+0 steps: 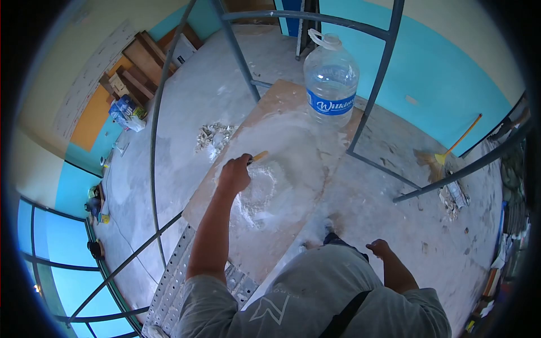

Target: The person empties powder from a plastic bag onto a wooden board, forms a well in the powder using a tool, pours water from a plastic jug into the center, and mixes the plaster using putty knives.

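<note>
My left hand is closed around a small yellow-handled tool, whose yellow end sticks out past the fingers; the rest of it is hidden in the grip. Just below and to the right of that hand, a ring of white powder lies on a dusty brown board. At the board's far end stands a large clear water bottle with a blue label, partly filled. Away from the board, my right hand hangs beside my body with its fingers curled and nothing visible in them.
Grey metal scaffold frames rise around the board. A perforated metal plank lies at the near left. On the floor are a pile of debris and a yellow broom. Wood pieces lean against the left wall.
</note>
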`<action>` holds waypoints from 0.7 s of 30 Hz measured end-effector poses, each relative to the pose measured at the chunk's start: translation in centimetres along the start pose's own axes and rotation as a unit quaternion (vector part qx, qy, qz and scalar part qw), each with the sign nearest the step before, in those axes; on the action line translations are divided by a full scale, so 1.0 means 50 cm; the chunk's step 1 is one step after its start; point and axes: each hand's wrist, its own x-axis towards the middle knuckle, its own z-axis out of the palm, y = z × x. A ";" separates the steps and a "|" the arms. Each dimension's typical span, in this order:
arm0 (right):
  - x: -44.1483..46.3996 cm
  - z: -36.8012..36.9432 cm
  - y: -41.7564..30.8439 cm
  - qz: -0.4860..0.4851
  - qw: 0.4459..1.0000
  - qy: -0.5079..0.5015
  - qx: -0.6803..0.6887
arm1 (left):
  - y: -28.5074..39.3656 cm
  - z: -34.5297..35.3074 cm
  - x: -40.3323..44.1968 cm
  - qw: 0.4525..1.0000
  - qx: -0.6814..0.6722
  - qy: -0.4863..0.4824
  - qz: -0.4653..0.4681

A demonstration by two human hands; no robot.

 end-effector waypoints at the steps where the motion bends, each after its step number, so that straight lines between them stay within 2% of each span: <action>1: -0.007 0.003 -0.002 0.011 1.000 -0.005 0.009 | -0.003 0.001 0.012 1.000 0.015 0.002 0.019; 3: -0.017 -0.005 -0.009 0.031 0.999 -0.013 0.025 | -0.011 0.014 0.036 0.997 0.044 0.010 0.057; 6: -0.001 0.030 0.015 0.132 0.980 0.024 0.147 | -0.004 0.038 0.036 0.995 0.052 -0.010 0.082; 10: -0.017 0.027 0.009 0.133 0.981 0.025 0.141 | 0.010 0.019 -0.004 0.989 0.070 -0.033 0.124; 12: -0.028 0.008 -0.003 0.133 0.984 -0.009 0.115 | 0.017 -0.008 -0.034 0.992 0.045 0.005 0.118; 15: -0.029 0.029 0.014 0.051 0.984 0.088 0.143 | 0.034 -0.048 -0.112 0.985 0.018 0.089 0.145; 17: -0.028 0.045 0.023 0.015 0.983 0.107 0.151 | 0.032 -0.046 -0.183 0.971 0.007 0.148 0.189; 19: -0.029 0.048 0.019 0.033 0.985 0.090 0.144 | 0.015 -0.017 -0.268 0.951 0.016 0.190 0.243; 21: -0.047 0.029 -0.016 0.107 0.986 0.036 0.124 | -0.013 0.025 -0.355 0.943 0.033 0.187 0.275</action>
